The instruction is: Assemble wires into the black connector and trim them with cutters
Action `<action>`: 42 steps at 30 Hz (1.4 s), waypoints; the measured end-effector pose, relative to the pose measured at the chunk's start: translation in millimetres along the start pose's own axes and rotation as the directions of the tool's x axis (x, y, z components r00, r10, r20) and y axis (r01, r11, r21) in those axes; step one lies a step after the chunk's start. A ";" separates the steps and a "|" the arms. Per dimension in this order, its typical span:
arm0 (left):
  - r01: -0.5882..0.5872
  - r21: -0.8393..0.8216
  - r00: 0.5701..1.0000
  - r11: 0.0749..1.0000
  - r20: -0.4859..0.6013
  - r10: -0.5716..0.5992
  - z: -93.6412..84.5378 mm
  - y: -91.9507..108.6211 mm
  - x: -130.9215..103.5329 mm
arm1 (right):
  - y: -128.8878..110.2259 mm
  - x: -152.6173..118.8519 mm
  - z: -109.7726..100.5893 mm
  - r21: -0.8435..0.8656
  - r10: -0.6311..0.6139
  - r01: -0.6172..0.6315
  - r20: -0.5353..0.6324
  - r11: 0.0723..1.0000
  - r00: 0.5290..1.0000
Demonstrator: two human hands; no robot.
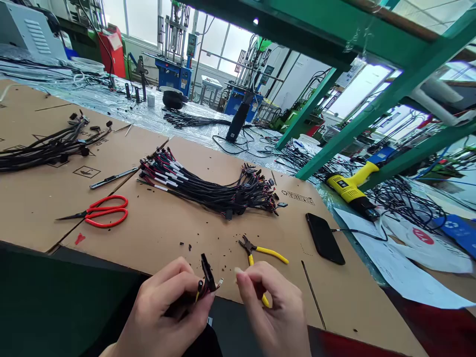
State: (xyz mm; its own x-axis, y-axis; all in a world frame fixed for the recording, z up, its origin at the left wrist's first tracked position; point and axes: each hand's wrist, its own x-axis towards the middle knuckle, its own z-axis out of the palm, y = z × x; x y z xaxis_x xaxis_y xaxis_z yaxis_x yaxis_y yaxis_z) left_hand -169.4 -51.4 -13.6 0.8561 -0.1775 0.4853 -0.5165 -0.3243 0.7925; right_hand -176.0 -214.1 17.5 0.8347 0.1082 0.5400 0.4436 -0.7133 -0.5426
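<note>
Person seated or standing at a surface faced with brown cardboard, both hands low at its near edge. The left hand was clamped on a black connector, gripped between thumb and fingers, thin wires and a small clear tip showing at its lower right. The right hand was just to the right, apart from the connector, thumb and forefinger tips close to one another; could not tell whether they met or pinched anything. Pliers with yellow handles lay just beyond the right hand, partly hidden by it, black jaws pointing away. Dark scraps were scattered between pliers and left hand. Farther back, mid-surface, a thick cable bundle lay crosswise, white labels near its left end, connectors massed at the right. Left of it, a slim cutter; nearer, red-handled scissors, blades pointing left. A second batch of cables lay at far left. Right side: a dark-screened phone with a cord attached, white sheets beside it, and a yellow heat gun beyond, near a green frame.
</note>
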 end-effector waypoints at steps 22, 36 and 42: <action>0.645 -0.574 0.762 0.504 0.437 -0.478 3.3 5.0 4.5 | -5.4 -1.4 27.7 0.841 0.332 -0.528 0.468 0.116 0.819; 0.612 -0.742 0.767 0.273 0.474 -0.432 -1.2 12.0 11.9 | -10.8 0.7 22.6 0.818 0.355 -0.563 0.494 0.120 0.794; 0.637 -0.716 0.751 0.287 0.493 -0.439 -1.3 8.8 8.8 | -9.9 0.4 25.4 0.793 0.362 -0.582 0.498 0.178 0.788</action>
State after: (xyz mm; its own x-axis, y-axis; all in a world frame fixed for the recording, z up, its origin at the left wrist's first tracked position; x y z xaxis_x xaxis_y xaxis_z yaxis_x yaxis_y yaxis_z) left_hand -166.4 -54.7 -1.9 0.8782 -0.4487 -0.1655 0.3853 0.4590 0.8005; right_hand -171.8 -189.4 6.8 0.9810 0.1717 -0.0907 -0.1481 0.3591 -0.9215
